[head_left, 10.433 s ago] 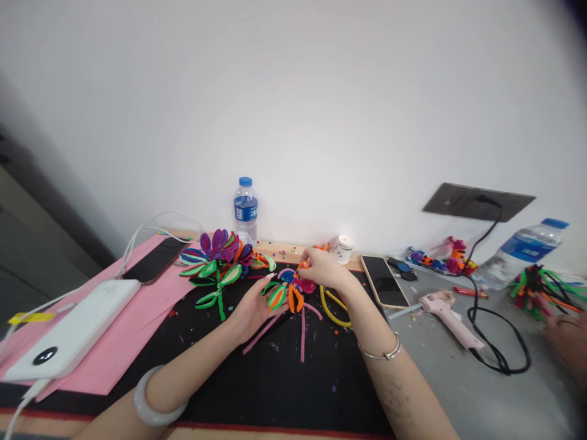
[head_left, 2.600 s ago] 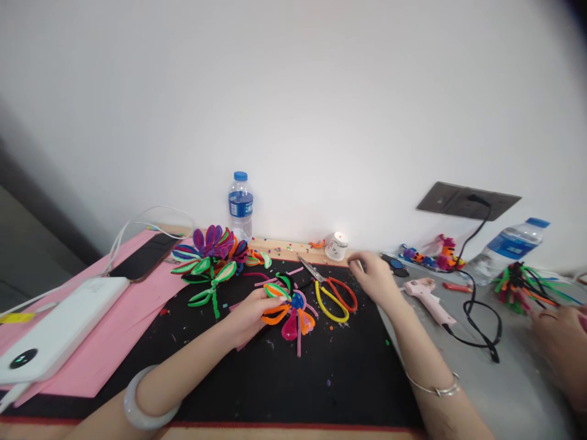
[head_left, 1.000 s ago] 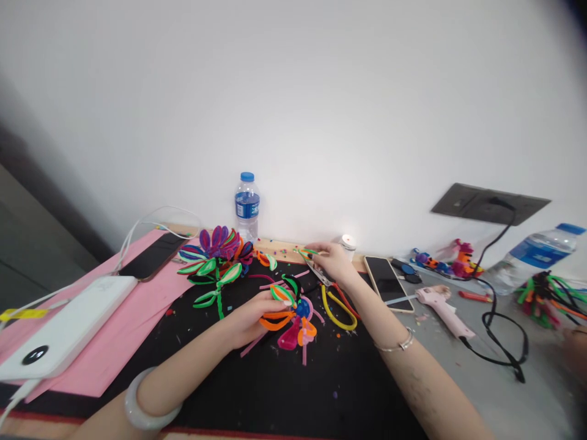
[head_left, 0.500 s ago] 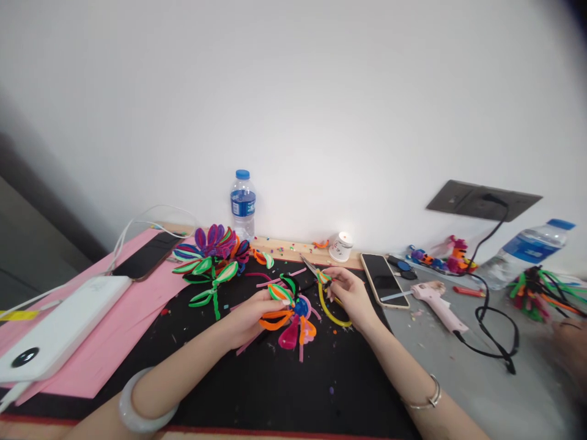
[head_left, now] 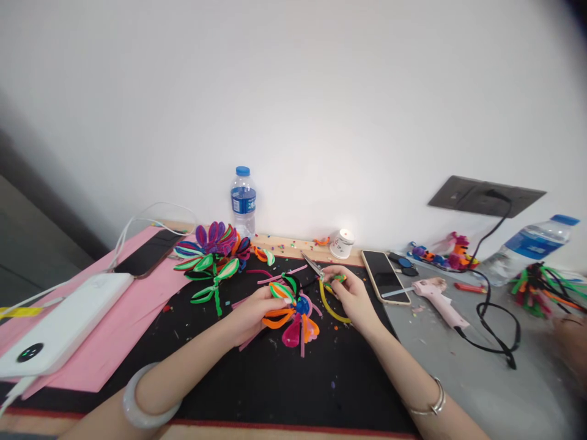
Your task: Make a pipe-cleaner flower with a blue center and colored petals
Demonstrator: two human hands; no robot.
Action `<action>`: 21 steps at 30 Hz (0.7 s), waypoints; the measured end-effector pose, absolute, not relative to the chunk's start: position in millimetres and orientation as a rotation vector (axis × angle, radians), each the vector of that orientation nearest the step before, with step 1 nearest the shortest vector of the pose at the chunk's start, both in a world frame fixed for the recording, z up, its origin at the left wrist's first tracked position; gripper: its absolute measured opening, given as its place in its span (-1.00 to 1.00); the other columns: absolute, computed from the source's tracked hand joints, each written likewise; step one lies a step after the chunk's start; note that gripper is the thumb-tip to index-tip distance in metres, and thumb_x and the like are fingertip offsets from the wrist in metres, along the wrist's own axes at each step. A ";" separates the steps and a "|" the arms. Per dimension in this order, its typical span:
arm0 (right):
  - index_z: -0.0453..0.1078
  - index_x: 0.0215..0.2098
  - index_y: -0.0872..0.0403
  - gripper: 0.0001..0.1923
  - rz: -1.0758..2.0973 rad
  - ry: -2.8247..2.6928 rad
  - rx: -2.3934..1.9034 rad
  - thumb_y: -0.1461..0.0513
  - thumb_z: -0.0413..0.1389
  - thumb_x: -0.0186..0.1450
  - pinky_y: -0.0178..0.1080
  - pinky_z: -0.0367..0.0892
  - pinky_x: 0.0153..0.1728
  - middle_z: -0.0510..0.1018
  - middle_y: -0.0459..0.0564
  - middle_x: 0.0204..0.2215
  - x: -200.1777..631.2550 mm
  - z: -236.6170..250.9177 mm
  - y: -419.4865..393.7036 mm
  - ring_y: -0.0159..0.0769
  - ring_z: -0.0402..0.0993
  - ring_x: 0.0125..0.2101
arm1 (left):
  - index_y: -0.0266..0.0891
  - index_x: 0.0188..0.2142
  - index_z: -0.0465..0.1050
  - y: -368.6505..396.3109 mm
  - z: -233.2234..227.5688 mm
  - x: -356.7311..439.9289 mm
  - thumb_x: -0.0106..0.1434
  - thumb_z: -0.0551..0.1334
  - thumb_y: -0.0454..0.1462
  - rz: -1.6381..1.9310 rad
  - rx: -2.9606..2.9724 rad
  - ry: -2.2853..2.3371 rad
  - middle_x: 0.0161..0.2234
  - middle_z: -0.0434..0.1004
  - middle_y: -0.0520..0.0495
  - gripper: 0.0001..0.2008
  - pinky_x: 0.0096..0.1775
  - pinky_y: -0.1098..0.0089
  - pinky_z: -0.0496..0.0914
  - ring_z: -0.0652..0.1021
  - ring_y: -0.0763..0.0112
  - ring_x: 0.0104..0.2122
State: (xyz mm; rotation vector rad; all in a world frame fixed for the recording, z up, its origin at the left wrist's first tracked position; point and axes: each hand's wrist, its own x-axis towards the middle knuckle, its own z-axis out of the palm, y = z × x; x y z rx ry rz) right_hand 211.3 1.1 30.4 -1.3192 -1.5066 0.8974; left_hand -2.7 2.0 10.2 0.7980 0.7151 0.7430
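Observation:
My left hand [head_left: 257, 311] pinches a pipe-cleaner flower [head_left: 300, 305] with a blue centre and green, orange and pink petals. Its fingers cover part of the petals on the near left. To the right, my right hand [head_left: 351, 297] has its fingers closed on a small green-and-orange pipe-cleaner petal [head_left: 338, 279], partly hidden by the hand. Scissors [head_left: 329, 308] with yellow handles lie on the black mat [head_left: 298, 391] beside and partly under that hand, their blades pointing away. Pink pipe-cleaner pieces [head_left: 279, 276] are scattered behind the flower.
A finished-looking pipe-cleaner bouquet [head_left: 215, 263] lies at the left, before a water bottle [head_left: 243, 201]. On the right are a phone [head_left: 385, 278], a pink glue gun [head_left: 440, 302] and its black cord. A paper cup [head_left: 342, 244] stands by the wall. Another person's hand [head_left: 571, 336] shows at the right edge.
The small petal in my right hand has turned and drawn back to the right, closer into the fingers and away from the scissor blades. My left hand still holds the flower, nearly unmoved.

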 end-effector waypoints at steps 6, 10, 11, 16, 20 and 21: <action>0.39 -0.14 0.03 -0.65 0.807 -1.654 -1.286 0.33 -0.11 0.18 -0.24 0.19 -0.14 0.36 -0.03 -0.22 210.5 30.8 -1.6 -0.30 0.30 -0.19 | -0.28 -0.37 0.47 -0.1 14.2 0.2 0.02 0.29 -0.31 0.752 0.884 0.727 -0.39 0.52 -0.08 -0.86 -0.24 0.42 0.29 0.50 0.37 -0.35; 0.39 -0.10 0.00 -0.63 0.771 -1.688 -1.285 0.31 -0.09 0.19 -0.28 0.26 -0.31 0.28 -0.02 -0.26 209.6 33.8 -4.9 -0.34 0.30 -0.30 | -0.27 -0.35 0.47 -1.3 13.2 1.2 0.03 0.28 -0.29 0.760 0.940 0.729 -0.38 0.52 -0.08 -0.85 -0.20 0.38 0.29 0.50 0.32 -0.31; 0.39 -0.10 0.00 -0.64 0.775 -1.683 -1.273 0.31 -0.08 0.19 -0.30 0.26 -0.35 0.28 -0.02 -0.28 209.0 35.3 -6.3 -0.35 0.29 -0.34 | -0.28 -0.36 0.46 -1.6 12.2 1.4 0.03 0.27 -0.29 0.762 0.952 0.727 -0.38 0.52 -0.08 -0.85 -0.20 0.37 0.29 0.50 0.31 -0.31; 0.36 -0.27 0.05 -0.81 0.887 -1.541 -1.183 0.31 0.04 0.13 -0.35 0.24 -0.42 0.36 -0.06 -0.36 202.5 40.2 -13.1 -0.38 0.32 -0.38 | -0.32 -0.37 0.44 -0.4 7.4 2.2 0.04 0.27 -0.25 0.795 1.005 0.790 -0.40 0.51 -0.10 -0.83 -0.22 0.34 0.30 0.50 0.28 -0.32; 0.26 -0.42 0.07 -0.86 0.955 -1.420 -1.103 0.34 0.12 0.05 -0.37 0.24 -0.46 0.36 -0.11 -0.44 198.2 35.6 -12.6 -0.42 0.31 -0.46 | -0.33 -0.41 0.43 2.1 6.6 2.0 0.05 0.26 -0.23 0.821 1.103 0.823 -0.42 0.51 -0.09 -0.82 -0.23 0.37 0.30 0.49 0.31 -0.34; 0.25 -0.43 0.08 -0.86 0.957 -1.415 -1.097 0.34 0.13 0.05 -0.36 0.24 -0.46 0.36 -0.11 -0.44 197.7 33.9 -12.1 -0.43 0.32 -0.47 | -0.33 -0.41 0.43 2.5 6.4 1.9 0.05 0.25 -0.22 0.827 1.125 0.822 -0.42 0.51 -0.08 -0.82 -0.23 0.37 0.30 0.49 0.32 -0.34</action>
